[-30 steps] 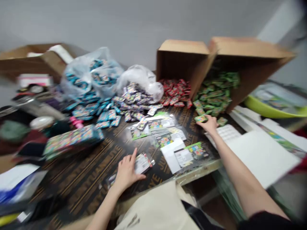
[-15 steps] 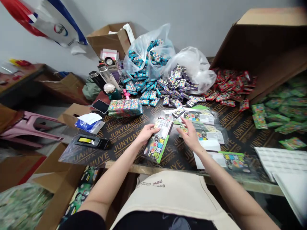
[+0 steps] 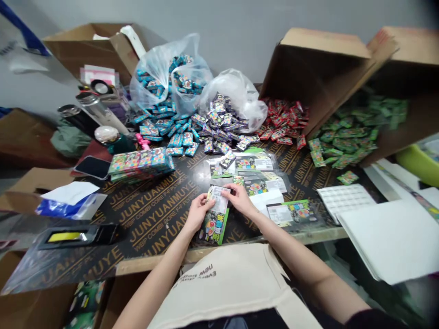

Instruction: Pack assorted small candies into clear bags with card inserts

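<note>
A flat black-and-green printed pouch [image 3: 214, 226] with a pale label on its upper half lies near the table's front edge. My left hand [image 3: 198, 211] grips its left side, thumb on top. On the upper right edge of the same pouch, my right hand [image 3: 240, 199] is closed, its thumb and fingers at the label. More such pouches [image 3: 255, 185] lie overlapping just beyond my right hand, with a small dark sachet [image 3: 227, 159] on top. Another labelled pouch [image 3: 295, 212] rests to the right of my right forearm.
Piles of blue sachets [image 3: 181, 137], purple sachets [image 3: 222, 121], red sachets [image 3: 284, 116] and green sachets [image 3: 346, 135] line the back. Stacked strips [image 3: 140, 162], a phone [image 3: 92, 167] and a tape-like dispenser [image 3: 78, 235] are at left. White sheets [image 3: 391, 242] lie at right.
My view has turned to the right. My right hand, open beside the pouch before, has come onto its upper edge. My left hand still holds the pouch's left side.
</note>
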A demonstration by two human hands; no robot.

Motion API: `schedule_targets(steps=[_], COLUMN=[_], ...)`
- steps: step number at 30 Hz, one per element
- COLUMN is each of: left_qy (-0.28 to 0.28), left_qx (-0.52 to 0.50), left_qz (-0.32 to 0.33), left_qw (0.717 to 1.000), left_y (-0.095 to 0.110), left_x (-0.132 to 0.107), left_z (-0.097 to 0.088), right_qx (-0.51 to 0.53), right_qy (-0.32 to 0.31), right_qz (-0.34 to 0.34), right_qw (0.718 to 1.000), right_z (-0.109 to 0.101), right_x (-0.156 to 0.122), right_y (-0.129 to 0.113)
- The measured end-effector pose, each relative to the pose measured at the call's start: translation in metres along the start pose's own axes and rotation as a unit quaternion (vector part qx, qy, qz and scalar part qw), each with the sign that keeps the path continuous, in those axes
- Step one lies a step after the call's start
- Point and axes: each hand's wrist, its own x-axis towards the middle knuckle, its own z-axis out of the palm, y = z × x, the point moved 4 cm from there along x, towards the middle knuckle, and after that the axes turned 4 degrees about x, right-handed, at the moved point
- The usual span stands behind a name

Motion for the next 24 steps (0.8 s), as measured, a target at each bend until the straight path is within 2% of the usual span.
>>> schedule_targets(steps=[4,5,7,10,12,15,17,20,24], left_qy=[0.017,0.016,-0.016,-0.104,-0.141,-0.169,-0.189,-0.215,-0.270], left_qx=[0.011,0.022,0.075,0.205,0.260,0.286,0.294,0.293,0.282], left_qz=[0.010,0.007,-0.005,-0.011,-0.007,-0.013,-0.022,-0.035,-0.046], left_qw=[1.000,1.000,0.997,0.973,0.955,0.943,0.936,0.931,0.920], left_y=[0.012,0.014,0.017,0.017,0.017,0.017,0.018,0.020,0.024], left_x=[0.007,0.009,0.015,0.023,0.026,0.026,0.024,0.020,0.019], left_z=[-0.015,-0.020,-0.026,-0.028,-0.027,-0.027,-0.025,-0.021,-0.014], right_qx=[-0.163,-0.217,-0.309,-0.347,-0.317,-0.242,-0.219,-0.251,-0.327], right_qy=[0.077,0.080,0.032,-0.057,-0.048,-0.014,-0.037,-0.123,-0.222], right_qz=[-0.050,-0.055,-0.062,-0.081,-0.108,-0.162,-0.192,-0.220,-0.236], right_qw=[0.982,0.971,0.948,0.932,0.941,0.956,0.956,0.935,0.888], right_z=[-0.044,-0.053,-0.064,-0.063,-0.062,-0.061,-0.060,-0.053,-0.039], right_x=[0.009,0.011,0.016,0.018,0.015,0.005,-0.003,-0.014,-0.022], right_y=[-0.005,-0.001,0.011,0.028,0.026,0.009,-0.005,-0.021,-0.033])
